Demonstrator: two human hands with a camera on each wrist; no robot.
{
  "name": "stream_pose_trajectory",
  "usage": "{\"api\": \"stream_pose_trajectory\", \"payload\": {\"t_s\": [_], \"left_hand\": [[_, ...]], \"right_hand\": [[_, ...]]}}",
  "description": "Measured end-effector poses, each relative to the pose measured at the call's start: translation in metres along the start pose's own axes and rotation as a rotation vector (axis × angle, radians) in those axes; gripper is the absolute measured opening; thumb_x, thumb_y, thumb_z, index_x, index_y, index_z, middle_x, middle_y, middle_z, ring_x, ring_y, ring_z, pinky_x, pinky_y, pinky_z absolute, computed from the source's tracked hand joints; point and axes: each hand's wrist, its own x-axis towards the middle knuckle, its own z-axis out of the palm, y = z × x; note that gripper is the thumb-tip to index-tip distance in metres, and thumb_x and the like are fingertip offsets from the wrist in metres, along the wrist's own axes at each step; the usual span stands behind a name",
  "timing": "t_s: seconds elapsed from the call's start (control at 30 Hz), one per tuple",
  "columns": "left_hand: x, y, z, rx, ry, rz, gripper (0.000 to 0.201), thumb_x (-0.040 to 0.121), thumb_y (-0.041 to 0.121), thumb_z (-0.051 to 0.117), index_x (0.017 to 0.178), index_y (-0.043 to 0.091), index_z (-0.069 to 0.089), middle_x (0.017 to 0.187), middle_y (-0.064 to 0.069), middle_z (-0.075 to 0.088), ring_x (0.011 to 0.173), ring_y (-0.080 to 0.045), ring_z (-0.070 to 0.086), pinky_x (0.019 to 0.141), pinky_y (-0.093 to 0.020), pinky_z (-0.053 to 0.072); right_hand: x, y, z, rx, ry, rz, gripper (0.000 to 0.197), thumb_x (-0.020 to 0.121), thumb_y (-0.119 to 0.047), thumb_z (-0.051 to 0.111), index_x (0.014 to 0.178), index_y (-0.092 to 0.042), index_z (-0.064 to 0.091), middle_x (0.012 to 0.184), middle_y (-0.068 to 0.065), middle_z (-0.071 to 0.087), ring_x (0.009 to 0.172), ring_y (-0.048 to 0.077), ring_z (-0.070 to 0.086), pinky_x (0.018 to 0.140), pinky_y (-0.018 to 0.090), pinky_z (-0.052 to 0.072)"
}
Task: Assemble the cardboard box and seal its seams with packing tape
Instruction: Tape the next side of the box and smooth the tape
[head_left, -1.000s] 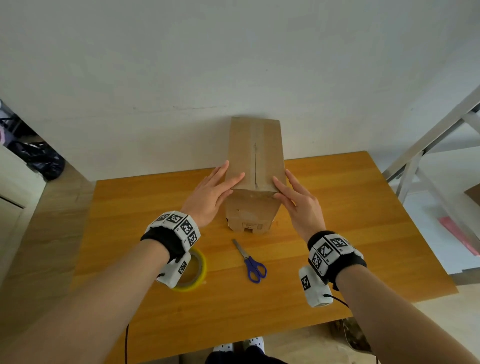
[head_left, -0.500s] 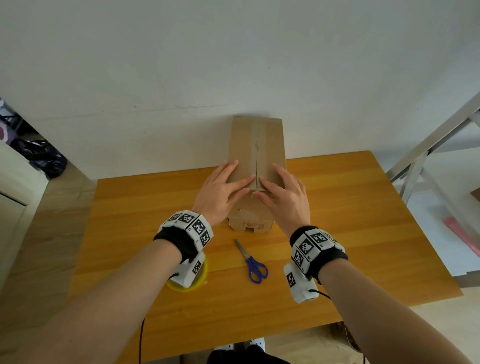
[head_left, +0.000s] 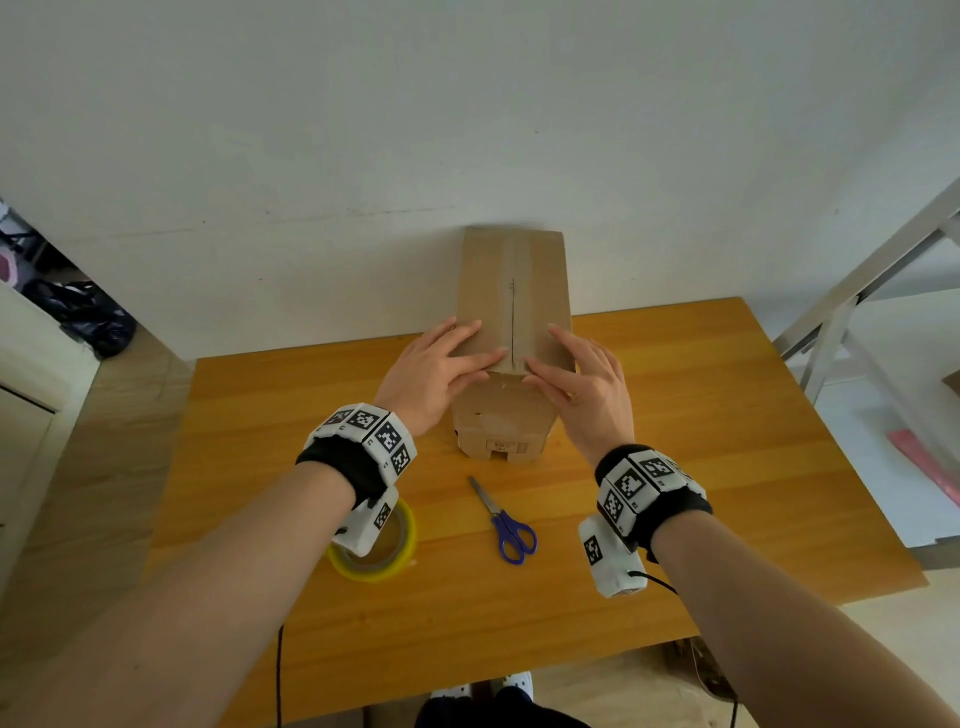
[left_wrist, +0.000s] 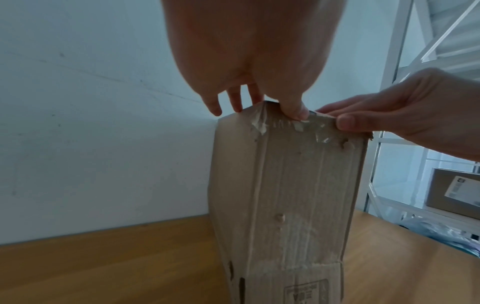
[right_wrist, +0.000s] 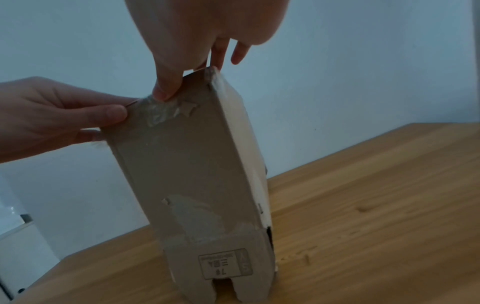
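We had both hands spread flat on top of the cardboard box standing upright on the table, left hand and right hand equally near its lengthwise top seam between them, thumbs over its near edge

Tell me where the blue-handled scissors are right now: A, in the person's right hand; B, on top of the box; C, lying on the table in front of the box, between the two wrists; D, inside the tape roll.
C: the scissors lie flat on the wooden table just in front of the cardboard box, untouched, while both hands press on the box's top.
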Motion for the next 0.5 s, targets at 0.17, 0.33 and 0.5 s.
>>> {"api": "stream_pose_trajectory", "payload": {"t_s": [0.17, 0.33, 0.5], "left_hand": [[0.0, -0.009, -0.009, -0.086, -0.069, 0.052, 0.042, 0.095, 0.025, 0.041, 0.133, 0.045, 0.037, 0.153, 0.006, 0.026, 0.141, -0.02, 0.021, 0.115, -0.041, 0.023], [0.001, -0.015, -0.018, -0.159, -0.169, 0.068, 0.048, 0.096, 0.014, 0.044, 0.136, 0.041, 0.038, 0.153, 0.013, 0.021, 0.14, -0.012, 0.024, 0.115, -0.033, 0.024], [0.004, -0.023, -0.023, -0.207, -0.217, 0.039, 0.047, 0.093, 0.023, 0.051, 0.134, 0.042, 0.04, 0.15, 0.022, 0.022, 0.137, -0.002, 0.025, 0.115, -0.033, 0.024]], "right_hand": [[-0.008, 0.017, -0.015, 0.061, -0.007, 0.033, 0.019, 0.083, -0.022, 0.069, 0.1, -0.019, 0.075, 0.128, 0.013, 0.059, 0.114, 0.033, 0.056, 0.088, 0.039, 0.047], [-0.008, 0.017, -0.022, 0.139, -0.038, 0.02, 0.021, 0.084, -0.014, 0.068, 0.104, -0.014, 0.074, 0.124, 0.012, 0.062, 0.1, 0.028, 0.065, 0.08, 0.031, 0.052], [-0.008, 0.026, -0.027, 0.154, -0.088, -0.006, 0.026, 0.084, -0.013, 0.068, 0.109, -0.01, 0.071, 0.129, 0.008, 0.061, 0.114, 0.024, 0.062, 0.089, 0.041, 0.055]]}}
